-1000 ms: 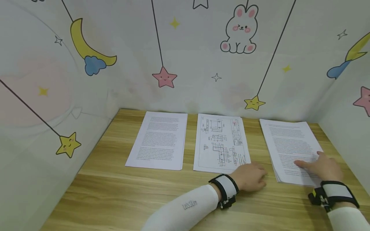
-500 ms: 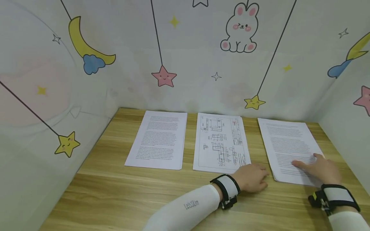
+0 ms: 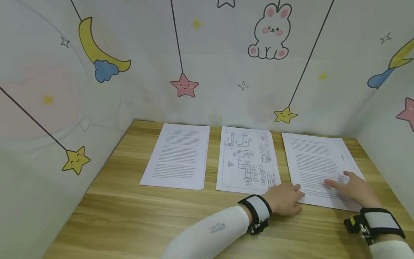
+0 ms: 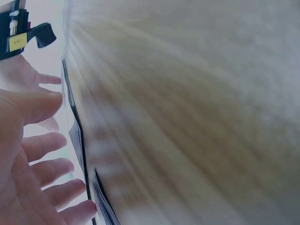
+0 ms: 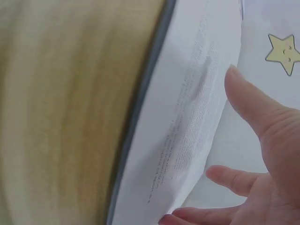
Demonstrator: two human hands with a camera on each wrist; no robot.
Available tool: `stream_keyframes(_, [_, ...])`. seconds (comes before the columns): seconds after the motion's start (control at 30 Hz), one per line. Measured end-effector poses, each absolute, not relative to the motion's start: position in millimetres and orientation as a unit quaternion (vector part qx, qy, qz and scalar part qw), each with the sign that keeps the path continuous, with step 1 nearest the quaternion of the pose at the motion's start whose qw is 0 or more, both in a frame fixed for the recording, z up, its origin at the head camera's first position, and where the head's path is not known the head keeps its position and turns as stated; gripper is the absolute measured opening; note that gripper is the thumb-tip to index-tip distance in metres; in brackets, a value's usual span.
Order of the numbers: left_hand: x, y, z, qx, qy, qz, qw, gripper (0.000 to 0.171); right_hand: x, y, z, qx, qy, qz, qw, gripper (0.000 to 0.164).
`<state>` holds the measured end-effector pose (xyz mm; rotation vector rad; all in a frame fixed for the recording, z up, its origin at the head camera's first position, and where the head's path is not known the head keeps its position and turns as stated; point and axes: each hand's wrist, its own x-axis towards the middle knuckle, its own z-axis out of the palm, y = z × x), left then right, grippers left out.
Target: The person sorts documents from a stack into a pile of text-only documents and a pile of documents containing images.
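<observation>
A stack of printed paper [image 3: 310,151] lies at the right of the wooden table, text side up. My right hand [image 3: 359,190] is at its right side, thumb reaching over the page. In the right wrist view, the thumb and fingers of that hand [image 5: 262,154] are spread beside the printed sheets [image 5: 173,103]. My left hand [image 3: 284,199] is at the stack's lower left corner, fingertips right at the edge. The left wrist view shows this hand's fingers [image 4: 54,171] apart and loosely bent, beside the paper edges. Neither hand grips anything.
Left of this stack lies a stack topped by a technical drawing [image 3: 247,158], its lower right corner overlapped by my left hand. Another text stack [image 3: 178,158] lies farther left. A patterned wall [image 3: 223,64] rises behind the wooden table [image 3: 136,216].
The right stack has slid left toward the drawing, and my right hand has moved left with it. My left hand has shifted slightly right and is now at the stack's corner.
</observation>
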<state>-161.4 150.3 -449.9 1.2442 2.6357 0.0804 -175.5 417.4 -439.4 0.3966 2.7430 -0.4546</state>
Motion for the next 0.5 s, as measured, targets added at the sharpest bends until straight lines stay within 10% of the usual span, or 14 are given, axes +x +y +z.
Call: stream_keyframes(0.5, [-159.1,158.8,-456.5,0.432,0.893,-0.036,0.122,0.051,-190.0,423.3,-439.8,0.232,0.939,-0.211,0.141,0.117])
